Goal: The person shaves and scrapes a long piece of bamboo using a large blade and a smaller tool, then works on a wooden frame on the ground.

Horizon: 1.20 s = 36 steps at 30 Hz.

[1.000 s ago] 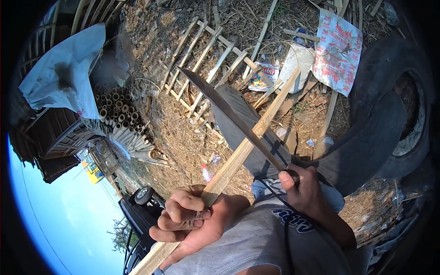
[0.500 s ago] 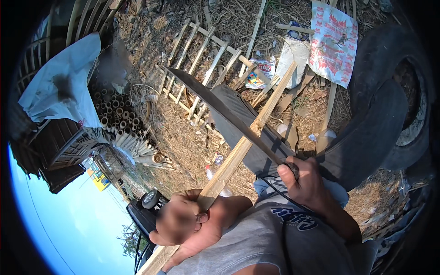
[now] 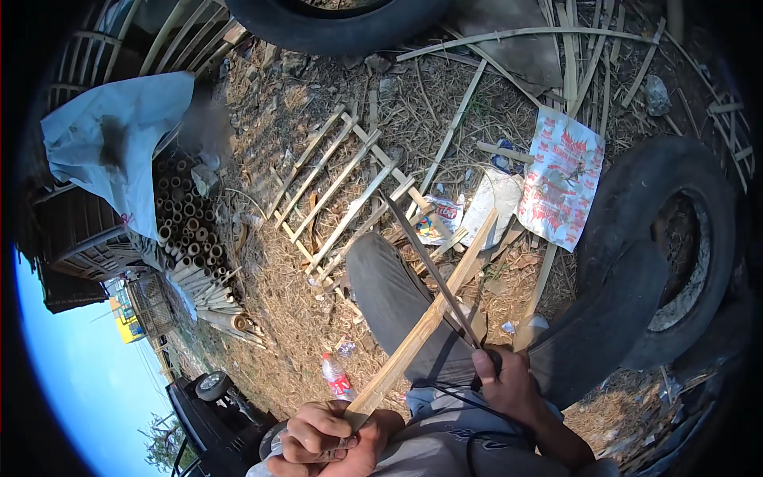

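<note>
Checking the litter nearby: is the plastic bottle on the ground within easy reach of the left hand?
Probably not: the left hand is closed on the bamboo strip; the plastic bottle lies apart on the ground below.

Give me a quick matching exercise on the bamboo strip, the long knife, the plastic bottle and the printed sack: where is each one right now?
1 bamboo strip
2 long knife
3 plastic bottle
4 printed sack

A lying on the straw near the left hand
B gripped by the right hand
C spread flat beside the tyre
D gripped at its near end by the left hand

Pairs: 1-D, 2-B, 3-A, 4-C
</note>
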Available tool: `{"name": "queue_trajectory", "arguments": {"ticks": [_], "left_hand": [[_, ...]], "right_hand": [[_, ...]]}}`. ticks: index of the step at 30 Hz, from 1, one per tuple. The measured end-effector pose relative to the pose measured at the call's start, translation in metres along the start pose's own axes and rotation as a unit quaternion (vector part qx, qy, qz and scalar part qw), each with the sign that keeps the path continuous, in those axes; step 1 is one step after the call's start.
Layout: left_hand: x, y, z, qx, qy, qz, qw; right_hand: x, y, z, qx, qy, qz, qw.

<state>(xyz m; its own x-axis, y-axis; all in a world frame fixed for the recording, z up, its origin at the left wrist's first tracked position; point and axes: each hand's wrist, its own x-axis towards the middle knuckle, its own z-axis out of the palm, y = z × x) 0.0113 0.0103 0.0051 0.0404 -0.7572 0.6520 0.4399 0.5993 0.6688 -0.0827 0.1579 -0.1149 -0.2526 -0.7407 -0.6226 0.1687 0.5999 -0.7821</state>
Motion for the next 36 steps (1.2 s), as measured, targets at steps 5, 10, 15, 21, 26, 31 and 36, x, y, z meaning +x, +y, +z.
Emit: {"name": "queue_trajectory", "arguments": {"ticks": [5, 10, 15, 21, 26, 31, 36], "left_hand": [[0.000, -0.008, -0.014, 0.011, -0.019, -0.043, 0.999], [-0.007, -0.018, -0.013, 0.005, 0.012, -0.052, 0.999], [-0.002, -0.017, -0.007, -0.022, 0.003, -0.033, 0.999], [0.000, -0.006, -0.015, -0.007, 0.004, -0.037, 0.999], [0.002, -0.007, -0.026, 0.094, 0.002, -0.022, 0.995], [-0.002, -0.002, -0.024, 0.020, 0.021, -0.010, 1.000], [-0.002, -0.005, -0.018, 0.043, 0.025, -0.001, 0.999]], "right_hand": [[-0.011, -0.013, 0.009, 0.020, -0.076, -0.062, 0.995], [0.003, -0.023, -0.006, 0.059, -0.074, 0.042, 0.995], [0.003, -0.014, -0.002, 0.033, -0.096, -0.024, 0.995], [-0.014, -0.028, -0.002, 0.051, -0.146, -0.131, 0.979], [0.020, -0.005, 0.008, -0.058, 0.080, 0.153, 0.983], [-0.010, -0.038, -0.004, 0.054, -0.208, 0.022, 0.976], [0.000, -0.012, 0.014, 0.054, 0.049, 0.048, 0.996]]}}
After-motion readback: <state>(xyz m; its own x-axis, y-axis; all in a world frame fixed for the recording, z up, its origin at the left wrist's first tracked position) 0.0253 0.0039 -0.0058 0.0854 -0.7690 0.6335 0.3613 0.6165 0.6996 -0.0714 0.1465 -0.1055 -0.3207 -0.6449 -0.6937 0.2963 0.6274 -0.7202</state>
